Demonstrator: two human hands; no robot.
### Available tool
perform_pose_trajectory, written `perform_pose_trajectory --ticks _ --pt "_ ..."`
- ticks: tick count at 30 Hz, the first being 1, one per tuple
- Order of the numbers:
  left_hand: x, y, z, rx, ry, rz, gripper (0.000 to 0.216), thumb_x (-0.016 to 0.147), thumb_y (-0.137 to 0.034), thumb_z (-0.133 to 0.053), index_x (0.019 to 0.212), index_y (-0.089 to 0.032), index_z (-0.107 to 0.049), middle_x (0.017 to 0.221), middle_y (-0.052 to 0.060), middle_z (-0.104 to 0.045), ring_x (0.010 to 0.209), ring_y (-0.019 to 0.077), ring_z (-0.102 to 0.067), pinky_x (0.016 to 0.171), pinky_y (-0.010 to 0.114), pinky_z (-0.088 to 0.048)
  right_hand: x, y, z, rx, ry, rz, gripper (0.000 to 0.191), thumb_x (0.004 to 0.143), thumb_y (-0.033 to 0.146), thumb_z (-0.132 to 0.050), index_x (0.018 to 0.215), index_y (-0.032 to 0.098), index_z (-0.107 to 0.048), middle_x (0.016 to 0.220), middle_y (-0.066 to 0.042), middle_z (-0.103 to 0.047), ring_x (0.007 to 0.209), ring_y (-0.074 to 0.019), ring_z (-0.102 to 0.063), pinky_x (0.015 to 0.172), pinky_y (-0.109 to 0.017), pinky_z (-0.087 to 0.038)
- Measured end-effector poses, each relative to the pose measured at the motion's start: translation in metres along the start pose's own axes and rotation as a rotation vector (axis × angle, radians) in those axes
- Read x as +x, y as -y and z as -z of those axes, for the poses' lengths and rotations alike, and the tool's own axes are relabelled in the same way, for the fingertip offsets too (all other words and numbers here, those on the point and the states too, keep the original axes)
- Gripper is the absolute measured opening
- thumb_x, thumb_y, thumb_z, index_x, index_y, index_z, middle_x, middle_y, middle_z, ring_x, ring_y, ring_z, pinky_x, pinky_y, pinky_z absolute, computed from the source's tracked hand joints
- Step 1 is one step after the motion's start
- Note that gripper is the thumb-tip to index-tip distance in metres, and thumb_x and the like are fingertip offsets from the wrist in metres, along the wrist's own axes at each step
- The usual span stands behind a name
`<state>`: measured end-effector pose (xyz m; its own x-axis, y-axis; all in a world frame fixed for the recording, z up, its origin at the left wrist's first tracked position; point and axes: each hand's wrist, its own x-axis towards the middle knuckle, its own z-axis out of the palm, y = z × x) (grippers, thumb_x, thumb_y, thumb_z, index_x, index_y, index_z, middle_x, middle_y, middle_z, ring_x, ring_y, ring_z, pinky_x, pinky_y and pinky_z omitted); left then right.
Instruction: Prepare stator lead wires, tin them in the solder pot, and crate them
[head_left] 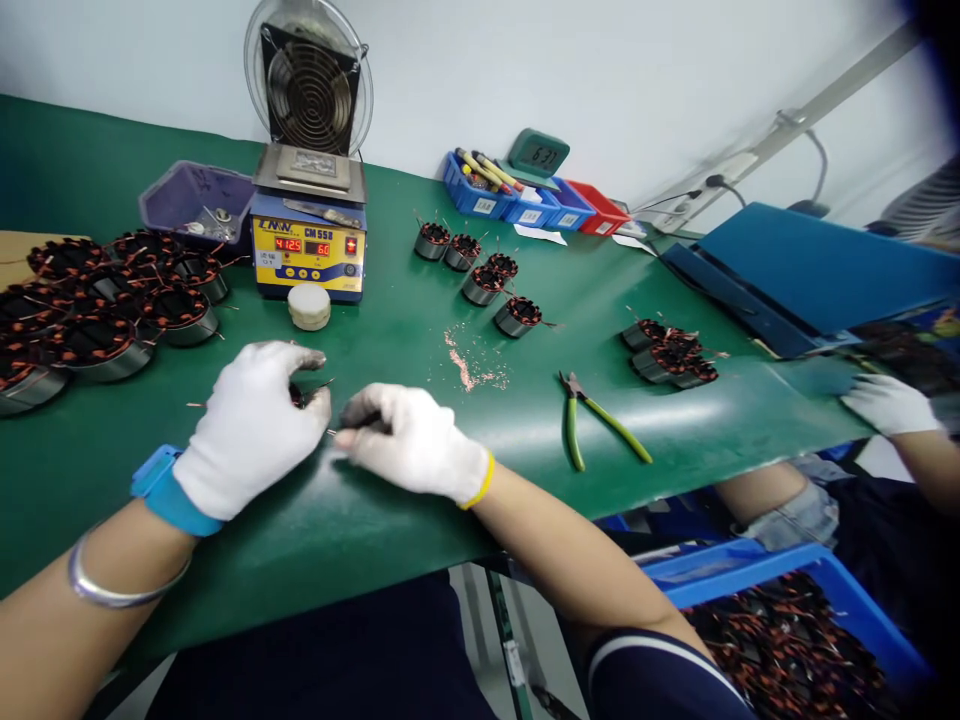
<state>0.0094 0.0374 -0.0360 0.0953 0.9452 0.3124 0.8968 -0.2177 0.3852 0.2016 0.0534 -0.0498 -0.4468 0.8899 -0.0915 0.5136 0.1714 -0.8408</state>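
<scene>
While in L hand (251,432), stator (298,396) nr R hand (412,438).

A digital clock (540,152) stands at the rear of the blue bins (456,183). A red bin (592,203) adjoins their right end. A purple bin (161,212) contains small parts.

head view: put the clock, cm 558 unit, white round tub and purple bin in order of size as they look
1. CM 558 unit
2. Purple bin
3. Clock
4. White round tub
</scene>
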Motion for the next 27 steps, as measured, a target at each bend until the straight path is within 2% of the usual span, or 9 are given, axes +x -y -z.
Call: perform_pose_trajectory --ticks 2,3,6,9,12,17,22,25,27 --pt "-0.001 0.0 0.008 -0.023 -0.075 -0.072 0.029 0.078 -0.028 -0.05 0.102 -0.016 -0.062 0.109 0.01 -0.063 0.107 0.0284 -0.056 0.096 0.041 -0.046 -0.005 0.007 -0.011 -0.237 -0.019 0.065 0.039 0.07 0.044 -0.079 0.101 0.024 -0.067 0.094 -0.001 -0.068 0.081 -0.0228 -0.064 0.063 -0.029 -0.043" --pt "-0.002 0.001 0.012 -0.026 -0.057 -0.132 0.028 0.077 -0.028 -0.05 0.099 -0.017 -0.063 0.107 0.009 -0.063 0.107 0.0282 -0.056 0.096 0.041 -0.046 -0.006 0.008 -0.017 -0.283 -0.024 0.085 0.043 0.069 0.046 -0.08 0.105 0.024 -0.067 0.1 -0.001 -0.068 0.086 -0.0242 -0.064 0.064 -0.029 -0.043" --pt "-0.003 0.006 0.019 0.025 0.15 -0.297 0.022 0.076 -0.032 -0.052 0.09 -0.022 -0.066 0.098 0.005 -0.066 0.113 0.0307 -0.053 0.096 0.047 -0.045 -0.002 0.006 -0.026 -0.232 -0.007 0.171 0.024 0.083 0.036 -0.071 0.102 0.022 -0.068 0.098 -0.001 -0.068 0.088 -0.021 -0.063 0.067 -0.027 -0.043" --pt "-0.003 0.009 0.014 0.081 0.274 -0.358 0.02 0.08 -0.03 -0.048 0.084 -0.026 -0.067 0.091 0.002 -0.068 0.118 0.0316 -0.051 0.106 0.059 -0.031 0.003 -0.001 -0.028 -0.105 -0.032 0.23 0.008 0.09 0.021 -0.062 0.093 0.018 -0.068 0.09 -0.001 -0.068 0.084 -0.0163 -0.063 0.068 -0.024 -0.043" --pt "-0.002 0.008 0.006 0.048 0.263 -0.326 0.022 0.083 -0.028 -0.045 0.084 -0.025 -0.067 0.091 0.002 -0.068 0.115 0.0297 -0.053 0.109 0.06 -0.025 0.003 -0.005 -0.027 -0.018 -0.083 0.175 0.004 0.088 0.019 -0.064 0.087 0.018 -0.068 0.081 0.002 -0.067 0.077 -0.0146 -0.062 0.064 -0.022 -0.042" --pt "-0.001 0.003 0.005 0.034 0.281 -0.251 0.025 0.087 -0.03 -0.043 0.081 -0.021 -0.065 0.09 0.005 -0.066 0.09 0.0253 -0.058 0.091 0.046 -0.043 0.004 -0.004 -0.025 0.115 -0.108 0.1 0.006 0.087 0.014 -0.064 0.085 0.018 -0.068 0.079 0.003 -0.067 0.074 -0.0135 -0.061 0.064 -0.021 -0.043" --pt "0.0 0.001 0.003 0.008 0.29 -0.184 0.023 0.085 -0.03 -0.044 0.08 -0.021 -0.064 0.087 0.004 -0.065 0.084 0.0238 -0.057 0.08 0.041 -0.045 0.004 -0.002 -0.024 0.207 -0.092 0.038 0.007 0.087 0.014 -0.063 0.083 0.017 -0.068 0.077 0.002 -0.067 0.072 -0.0135 -0.061 0.064 -0.021 -0.045" --pt "0.0 0.003 0.001 -0.013 0.3 -0.142 0.022 0.084 -0.031 -0.044 0.08 -0.02 -0.063 0.084 0.003 -0.065 0.081 0.0228 -0.056 0.075 0.039 -0.044 -0.004 -0.001 -0.024 0.132 -0.045 0.037 0.006 0.087 0.017 -0.063 0.082 0.018 -0.067 0.077 0.003 -0.068 0.072 -0.0138 -0.062 0.062 -0.022 -0.045" --pt "0.0 0.003 0.0 -0.021 0.305 -0.129 0.021 0.084 -0.031 -0.045 0.079 -0.02 -0.063 0.083 0.003 -0.064 0.079 0.0221 -0.056 0.074 0.037 -0.044 -0.009 -0.003 -0.022 -0.031 -0.081 0.153 0.004 0.086 0.019 -0.064 0.086 0.02 -0.068 0.083 0.002 -0.068 0.076 -0.0154 -0.063 0.064 -0.024 -0.046"
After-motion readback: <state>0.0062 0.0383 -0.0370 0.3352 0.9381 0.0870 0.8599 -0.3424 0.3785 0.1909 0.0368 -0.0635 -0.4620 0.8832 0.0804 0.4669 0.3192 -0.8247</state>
